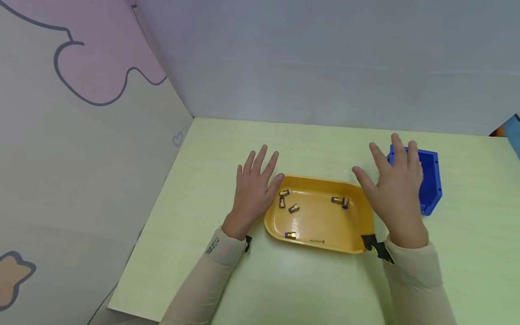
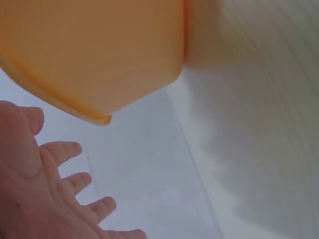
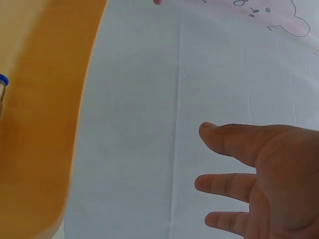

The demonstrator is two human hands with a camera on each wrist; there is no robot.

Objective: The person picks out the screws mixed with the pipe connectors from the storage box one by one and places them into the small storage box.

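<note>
From my head view, my left hand (image 1: 253, 192) lies flat with fingers spread at the yellow tray's (image 1: 321, 221) nine o'clock side, holding nothing. My right hand (image 1: 396, 192) hovers spread at three o'clock, also holding nothing, before the blue bin (image 1: 430, 185). Small fittings (image 1: 293, 208) lie loose inside. Both wrist views show splayed fingers beside the tray's wall. I'd judge a level, two-sided grip best.

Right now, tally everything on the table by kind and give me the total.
Yellow tray: 1
Blue bin: 1
Small brass fittings with blue ends in the tray: 6
Thin screw or pin in the tray: 1
Total: 9
</note>
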